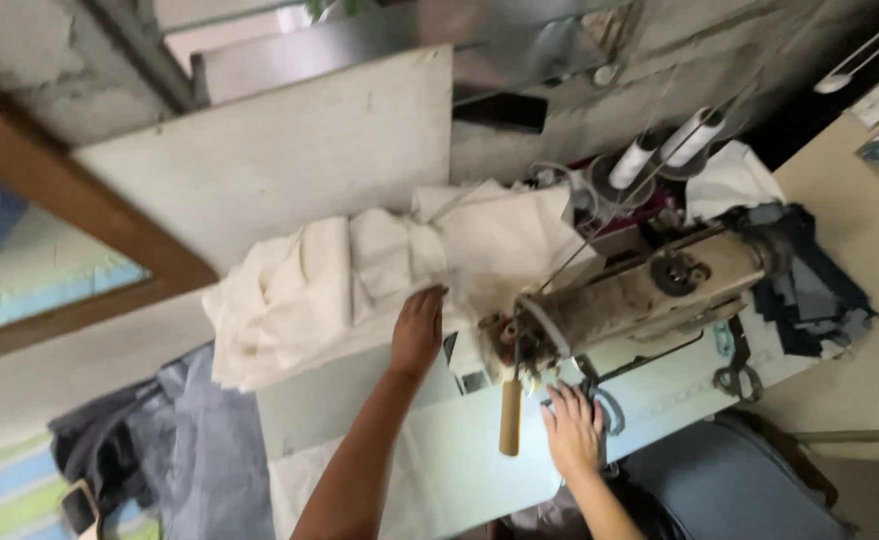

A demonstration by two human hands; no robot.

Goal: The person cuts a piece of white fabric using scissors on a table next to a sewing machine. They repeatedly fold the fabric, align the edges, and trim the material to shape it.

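We've got our left hand (417,330) flat and open on the cream fabric pile (359,280) left of the sewing machine (619,300); right hand (572,430) rests open on the counter (439,470), nothing under the needle yet.

We could not see the needle area under the worn beige sewing machine's (639,292) head; its body hid it. The heap of cream cloth (359,280) covered the table behind our left hand (417,330). Our right hand (571,430) was motion-blurred. The dark grey fabric pile (159,450) ran off the bottom edge.
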